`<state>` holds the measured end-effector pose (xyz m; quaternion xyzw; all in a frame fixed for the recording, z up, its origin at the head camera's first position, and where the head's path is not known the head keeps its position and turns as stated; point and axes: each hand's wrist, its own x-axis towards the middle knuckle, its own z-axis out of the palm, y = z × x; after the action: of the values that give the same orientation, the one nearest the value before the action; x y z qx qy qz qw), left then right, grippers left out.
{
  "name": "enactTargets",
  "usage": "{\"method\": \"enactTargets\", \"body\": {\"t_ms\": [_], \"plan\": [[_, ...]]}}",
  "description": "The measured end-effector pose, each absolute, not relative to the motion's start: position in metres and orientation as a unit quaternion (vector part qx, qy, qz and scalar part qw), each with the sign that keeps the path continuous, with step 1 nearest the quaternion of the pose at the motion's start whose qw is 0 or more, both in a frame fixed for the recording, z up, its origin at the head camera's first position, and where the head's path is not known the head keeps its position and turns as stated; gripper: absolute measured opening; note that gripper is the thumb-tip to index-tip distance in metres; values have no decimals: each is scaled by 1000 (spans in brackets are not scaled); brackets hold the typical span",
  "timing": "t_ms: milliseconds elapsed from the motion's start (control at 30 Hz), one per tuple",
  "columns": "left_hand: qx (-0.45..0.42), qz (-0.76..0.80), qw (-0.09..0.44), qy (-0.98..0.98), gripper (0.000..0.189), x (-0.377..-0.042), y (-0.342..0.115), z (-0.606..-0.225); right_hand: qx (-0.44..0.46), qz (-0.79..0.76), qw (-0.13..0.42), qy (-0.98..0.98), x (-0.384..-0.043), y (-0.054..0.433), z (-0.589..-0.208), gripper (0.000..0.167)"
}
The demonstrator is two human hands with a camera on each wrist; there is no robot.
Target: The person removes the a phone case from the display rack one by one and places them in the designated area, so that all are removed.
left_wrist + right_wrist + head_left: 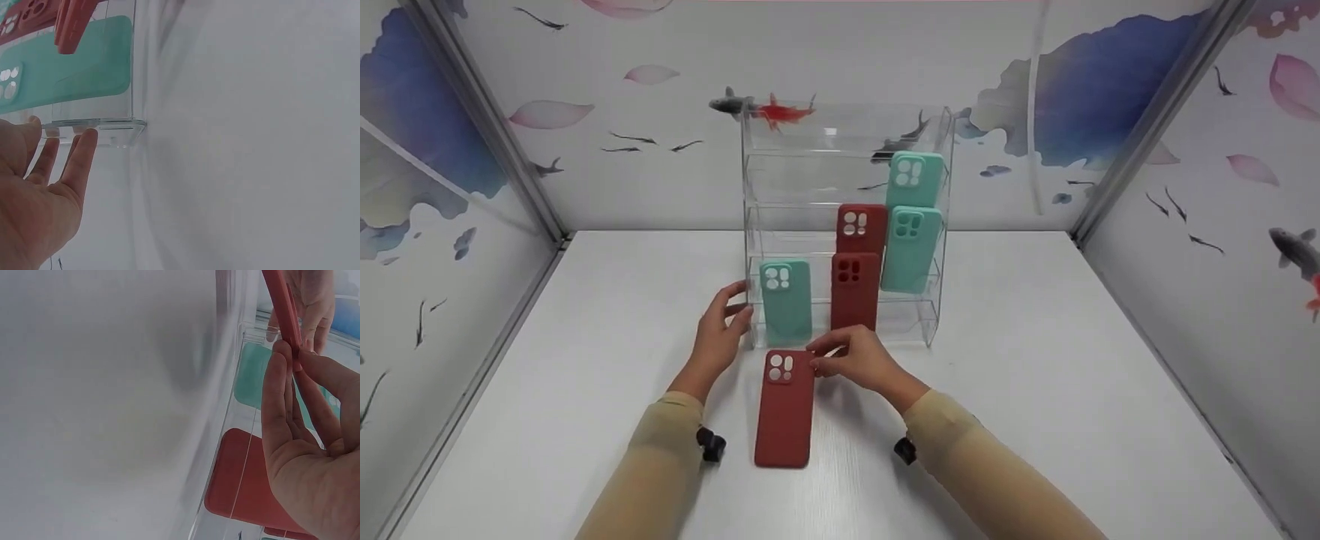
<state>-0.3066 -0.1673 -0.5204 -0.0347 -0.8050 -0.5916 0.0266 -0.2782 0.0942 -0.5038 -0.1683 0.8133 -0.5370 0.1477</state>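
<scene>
A clear tiered display rack (913, 321) stands on the white table, with phone cases on several steps. My left hand (718, 335) is at its left side; the fingertips touch the clear side wall (115, 121), fingers fairly straight. My right hand (864, 360) pinches a red phone case (784, 420) by its upper right edge, between thumb and fingers. That case is upright in front of the rack, its camera cutouts at the top. Right behind it, a teal phone case (787, 311) leans on the lowest step. In the right wrist view the pinched red case (284, 312) shows edge-on.
Two red cases, a front one (855, 292) and one behind (862, 225), stand in the rack's middle column. On the right are a lower teal case (912, 251) and an upper one (916, 178). Printed wall panels (660, 180) enclose the table (607, 300) at the back and sides.
</scene>
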Motion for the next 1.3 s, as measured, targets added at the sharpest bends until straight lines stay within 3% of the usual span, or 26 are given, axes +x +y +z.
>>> {"method": "enactTargets", "body": {"t_ms": [433,1300], "plan": [[-35,-582,36,-812,50,-308,-166,-521,-179,-456,150,859,-282,84,-515,17],[-44,-589,41,-806,50,-308,-167,-523,-155,-466,167,855,-281,77,-523,17]]}}
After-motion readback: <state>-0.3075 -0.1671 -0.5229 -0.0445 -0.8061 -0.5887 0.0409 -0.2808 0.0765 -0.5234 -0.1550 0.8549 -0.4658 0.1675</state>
